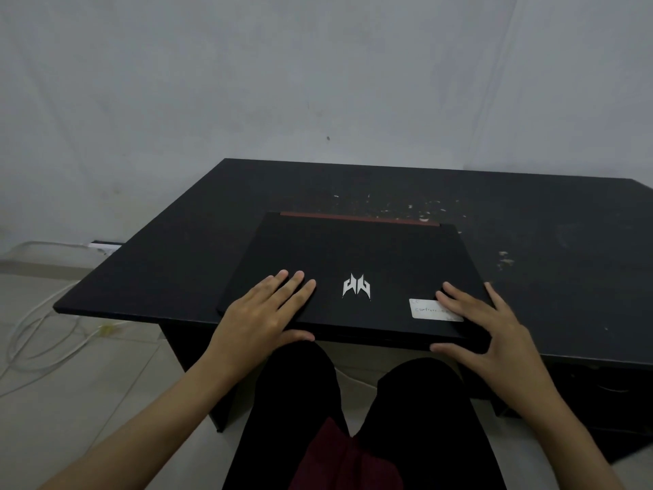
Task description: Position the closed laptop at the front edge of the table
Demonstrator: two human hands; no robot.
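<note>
A closed black laptop [357, 256] lies on the low black table [169, 263], its near edge along the table's front edge. Its lid carries a silver logo, a white label at the near right and a red strip along the far edge. My left hand [263, 313] lies flat on the lid's near left part, thumb wrapped over the front edge. My right hand [484, 327] rests on the near right corner, fingers spread over the label and thumb on the front edge.
The table's far and right parts show pale scuffs and specks. A grey wall stands behind it. White cables [46, 334] loop on the tiled floor at the left. My legs in dark trousers [318, 412] reach under the table's front.
</note>
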